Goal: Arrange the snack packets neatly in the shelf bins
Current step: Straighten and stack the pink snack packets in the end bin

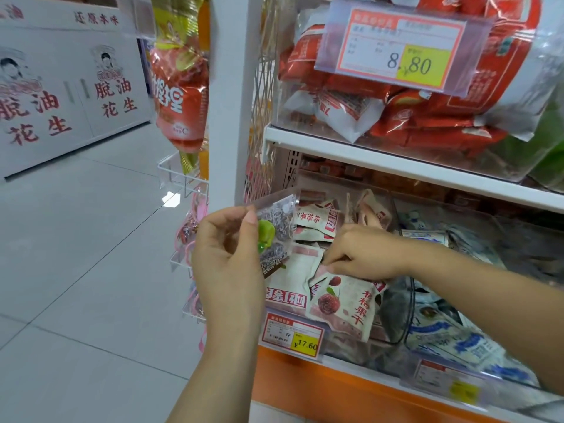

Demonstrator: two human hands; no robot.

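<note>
Price tag (396,47) (8.80), tiled floor (91,270)

Head-worn, close, down onto shelf (366,156)

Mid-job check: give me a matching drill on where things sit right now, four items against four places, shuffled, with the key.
Things:
1. clear packet
2. berry packet
3. red packets
4. blue and white packets

Places:
A. in the bin on the upper shelf
B. pinched at its top edge by the right hand
C. in the lower bin on the right
D. held up in the left hand

Pairs: 1-D, 2-B, 3-A, 4-C
</note>
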